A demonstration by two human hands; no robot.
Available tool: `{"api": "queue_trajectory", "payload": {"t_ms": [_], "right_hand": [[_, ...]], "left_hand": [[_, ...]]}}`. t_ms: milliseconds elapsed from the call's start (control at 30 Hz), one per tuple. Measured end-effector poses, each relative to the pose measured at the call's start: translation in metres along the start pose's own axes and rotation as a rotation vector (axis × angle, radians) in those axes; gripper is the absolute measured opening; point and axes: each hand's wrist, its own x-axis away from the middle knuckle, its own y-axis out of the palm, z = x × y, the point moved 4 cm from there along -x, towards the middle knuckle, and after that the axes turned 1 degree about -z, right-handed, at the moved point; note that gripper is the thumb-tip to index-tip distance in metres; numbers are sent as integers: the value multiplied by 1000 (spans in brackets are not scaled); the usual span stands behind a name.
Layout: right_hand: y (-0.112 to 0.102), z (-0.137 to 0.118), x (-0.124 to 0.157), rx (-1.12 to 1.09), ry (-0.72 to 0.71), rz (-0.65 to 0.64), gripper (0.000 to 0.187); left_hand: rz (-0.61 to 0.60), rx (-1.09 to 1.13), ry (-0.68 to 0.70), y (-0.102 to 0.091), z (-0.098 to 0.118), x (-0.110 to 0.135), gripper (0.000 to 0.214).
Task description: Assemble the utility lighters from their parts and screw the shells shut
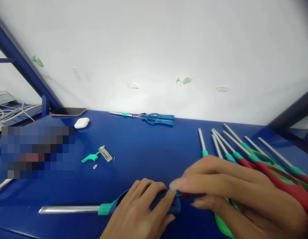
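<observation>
A long-barrelled gas lighter (105, 209) lies flat near the front edge, with a silver barrel, a teal collar and a dark blue handle. My left hand (141, 209) presses over the handle and grips it against the table, hiding much of it. At the handle's right end, my right hand (233, 189) has its thumb and fingers pinched together. A thin dark tip and a bit of red show there, but what the fingers hold is mostly hidden.
Several lighters (273, 166) with red or green handles lie at right. Left of centre are a green trigger (90, 158), a clear tank (105, 154) and tiny parts. Along the wall lie an opened blue lighter casing (158, 119), a white case (82, 122) and a phone (68, 112).
</observation>
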Motion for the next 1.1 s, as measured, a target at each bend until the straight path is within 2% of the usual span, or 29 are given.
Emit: {"api": "queue_trajectory", "payload": {"t_ms": [100,267,433,467,567,633,700,833,900,1000,1100], "right_hand": [[-2,-4,-6,-35,-21,17,20],[6,1,-2,-33,78,-58,34],[6,2,2,-107,-2,79,9],[6,2,2,-81,-12,64,11],[5,0,-1,-19,-6,-61,30],[3,-1,-3,-55,2,-68,36],[1,-2,-5,-139,-24,-10,31],[3,-1,-12,-190,-1,9,28],[2,-1,-14,-190,23,44,25],[-8,1,-15,-185,54,183,16],[-23,7,-10,-204,101,390,14]], "left_hand": [[-13,-1,2,1,-1,1,30],[40,-14,-4,0,-1,1,31],[-20,33,8,3,0,2,32],[-8,41,6,2,0,2,32],[31,36,0,2,0,0,34],[37,24,-6,1,-1,0,33],[-4,23,-8,3,-2,1,33],[50,12,8,2,-1,3,44],[39,2,7,2,-1,2,41],[-14,-12,13,3,-1,0,33],[19,-33,17,1,-2,1,31]]}}
